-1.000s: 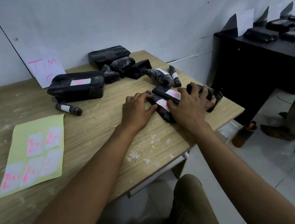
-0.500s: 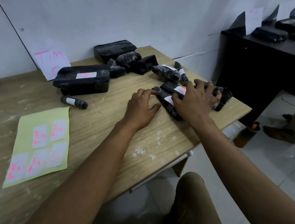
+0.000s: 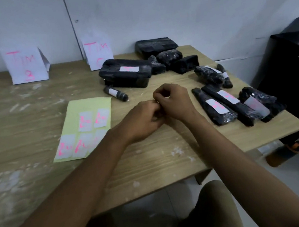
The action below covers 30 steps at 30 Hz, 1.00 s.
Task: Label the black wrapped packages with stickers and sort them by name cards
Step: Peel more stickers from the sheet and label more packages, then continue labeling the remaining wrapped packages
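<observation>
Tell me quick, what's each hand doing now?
Left hand: fingers curled against the right; anything pinched cannot be told.
Right hand: fingers curled, contents hidden.

Wooden table (image 3: 32, 116); black wrapped packages (image 3: 125, 73), sticker sheet (image 3: 88, 109), name cards (image 3: 25, 63).

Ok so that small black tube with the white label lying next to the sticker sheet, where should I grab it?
Pinch the small tube across its middle, on the white label band, coming straight down from above. It lies flat on the table, angled, with bare wood along both long sides; the big labelled package crowds its far end, so a grip there would be tighter.
</observation>
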Motion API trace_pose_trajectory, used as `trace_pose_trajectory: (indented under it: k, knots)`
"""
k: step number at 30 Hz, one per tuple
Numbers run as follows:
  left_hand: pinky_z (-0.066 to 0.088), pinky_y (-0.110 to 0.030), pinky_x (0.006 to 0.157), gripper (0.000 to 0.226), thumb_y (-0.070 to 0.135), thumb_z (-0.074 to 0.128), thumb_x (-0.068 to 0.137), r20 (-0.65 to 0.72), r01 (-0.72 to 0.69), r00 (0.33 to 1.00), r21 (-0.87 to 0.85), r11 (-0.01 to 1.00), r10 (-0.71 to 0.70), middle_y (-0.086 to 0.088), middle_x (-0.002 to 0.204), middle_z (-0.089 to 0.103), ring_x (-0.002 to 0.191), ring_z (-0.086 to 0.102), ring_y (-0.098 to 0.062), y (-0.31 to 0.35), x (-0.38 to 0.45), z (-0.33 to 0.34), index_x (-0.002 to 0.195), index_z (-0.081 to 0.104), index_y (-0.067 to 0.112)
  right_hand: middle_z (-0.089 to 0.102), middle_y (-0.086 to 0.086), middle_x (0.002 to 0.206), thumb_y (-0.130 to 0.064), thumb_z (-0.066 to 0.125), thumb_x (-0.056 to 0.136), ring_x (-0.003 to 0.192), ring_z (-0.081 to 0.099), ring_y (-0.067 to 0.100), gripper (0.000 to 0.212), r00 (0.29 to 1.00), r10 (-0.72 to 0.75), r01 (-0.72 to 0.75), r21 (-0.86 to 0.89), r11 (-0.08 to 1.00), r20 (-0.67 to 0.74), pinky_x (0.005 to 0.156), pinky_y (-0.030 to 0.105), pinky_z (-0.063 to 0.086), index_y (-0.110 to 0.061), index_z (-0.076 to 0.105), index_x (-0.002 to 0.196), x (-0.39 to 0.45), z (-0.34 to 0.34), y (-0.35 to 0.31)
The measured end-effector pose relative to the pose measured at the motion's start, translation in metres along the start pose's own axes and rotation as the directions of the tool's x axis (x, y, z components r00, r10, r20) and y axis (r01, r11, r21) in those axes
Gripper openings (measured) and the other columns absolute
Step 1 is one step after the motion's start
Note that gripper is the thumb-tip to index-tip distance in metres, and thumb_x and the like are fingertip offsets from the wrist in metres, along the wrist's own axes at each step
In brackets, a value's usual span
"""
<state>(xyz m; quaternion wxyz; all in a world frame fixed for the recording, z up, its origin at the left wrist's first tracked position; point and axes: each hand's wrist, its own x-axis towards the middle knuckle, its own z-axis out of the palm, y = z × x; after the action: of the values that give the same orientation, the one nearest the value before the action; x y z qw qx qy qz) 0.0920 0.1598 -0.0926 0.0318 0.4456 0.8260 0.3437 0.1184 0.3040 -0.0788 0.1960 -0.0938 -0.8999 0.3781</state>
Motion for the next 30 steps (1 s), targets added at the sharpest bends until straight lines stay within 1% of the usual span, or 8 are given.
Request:
trace_pose_trajectory:
  k: [2, 7, 11, 14, 19, 22, 25, 30]
  knots:
    - [0.053, -0.038, 0.073, 0.009, 0.015, 0.067, 0.086, -0.08, -0.037, 0.996, 0.043, 0.998, 0.04, 0.004, 0.094, 0.066, 0.082, 0.063, -0.011, -0.008, -0.016, -0.013, 0.094, 0.07, 0.015, 0.072, -0.002, 0.085, -0.016, 0.065, 0.087, 0.082, 0.065, 0.01, 0.008, 0.998, -0.011, 0.008, 0.062, 0.998, 0.062, 0.077, 0.023, 0.05, -0.014, 0.074, 0.087, 0.0, 0.009, -0.008]
    - [0.053, -0.036, 0.069, 0.009, 0.014, 0.067, 0.086, -0.329, -0.04, 0.942, 0.08, 0.996, 0.065, 0.0, 0.09, 0.067, 0.074, 0.064, -0.014, -0.03, -0.053, -0.057, 0.093, 0.072, 0.012, 0.069, -0.009, 0.084, -0.019, 0.065, 0.09, 0.077, 0.061, 0.002, 0.008, 0.977, -0.05, 0.042, 0.041, 0.998, 0.206, 0.069, 0.012, 0.045, -0.02, 0.073, 0.088, -0.004, 0.034, -0.026]
    - [0.051, -0.036, 0.068, 0.004, 0.008, 0.067, 0.085, -0.537, 0.09, 0.843, 0.129, 0.988, -0.007, -0.001, 0.089, 0.066, 0.068, 0.062, -0.015, -0.064, -0.076, -0.086, 0.088, 0.069, 0.009, 0.072, -0.004, 0.088, -0.021, 0.066, 0.089, 0.082, 0.064, 0.008, 0.01, 0.973, -0.074, 0.063, 0.057, 0.996, 0.221, 0.076, 0.02, 0.048, -0.016, 0.074, 0.089, -0.008, 0.051, -0.041]
    - [0.047, -0.027, 0.064, 0.004, 0.007, 0.066, 0.086, -0.621, 0.17, 0.779, 0.069, 0.983, -0.091, -0.001, 0.091, 0.066, 0.07, 0.064, -0.018, -0.076, -0.087, -0.089, 0.088, 0.068, 0.011, 0.071, -0.003, 0.083, -0.018, 0.065, 0.087, 0.075, 0.063, 0.009, 0.009, 0.988, -0.087, 0.079, 0.069, 0.995, 0.131, 0.072, 0.023, 0.049, -0.014, 0.073, 0.086, -0.008, 0.062, -0.046]
    - [0.051, -0.033, 0.07, 0.01, 0.016, 0.062, 0.086, -0.446, -0.061, 0.889, 0.105, 0.993, 0.102, 0.004, 0.097, 0.06, 0.077, 0.06, -0.013, -0.038, -0.058, -0.048, 0.095, 0.067, 0.014, 0.066, 0.0, 0.094, -0.018, 0.061, 0.088, 0.082, 0.061, 0.011, 0.008, 0.997, -0.057, 0.058, 0.012, 0.998, -0.047, 0.072, 0.022, 0.048, -0.017, 0.068, 0.091, 0.014, 0.056, -0.027]
    - [0.05, -0.033, 0.073, 0.012, 0.016, 0.064, 0.086, -0.316, -0.151, 0.929, 0.15, 0.977, 0.192, 0.003, 0.1, 0.059, 0.085, 0.057, -0.014, -0.018, -0.038, -0.022, 0.097, 0.067, 0.013, 0.055, 0.004, 0.109, -0.019, 0.062, 0.088, 0.091, 0.058, 0.017, 0.017, 0.996, -0.022, 0.017, -0.061, 0.998, -0.081, 0.08, 0.029, 0.049, -0.016, 0.063, 0.105, 0.028, 0.045, -0.009]
    - [0.05, -0.04, 0.075, 0.015, 0.018, 0.064, 0.086, -0.2, -0.198, 0.952, 0.18, 0.963, 0.233, -0.001, 0.102, 0.06, 0.089, 0.056, -0.017, -0.015, -0.027, -0.005, 0.099, 0.068, 0.011, 0.043, 0.011, 0.127, -0.02, 0.062, 0.087, 0.095, 0.058, 0.027, 0.035, 0.998, 0.029, -0.036, -0.156, 0.987, -0.05, 0.089, 0.038, 0.048, -0.013, 0.054, 0.12, 0.042, 0.035, 0.007]
    - [0.051, -0.041, 0.083, 0.032, 0.035, 0.055, 0.088, -0.128, -0.175, 0.972, 0.161, 0.971, 0.196, 0.0, 0.114, 0.062, 0.101, 0.059, -0.017, -0.024, -0.028, 0.003, 0.106, 0.069, 0.014, 0.034, 0.019, 0.135, -0.018, 0.061, 0.085, 0.11, 0.051, 0.038, 0.048, 0.996, 0.014, -0.04, -0.324, 0.945, -0.084, 0.093, 0.035, 0.041, -0.004, 0.045, 0.128, 0.067, 0.028, 0.028]
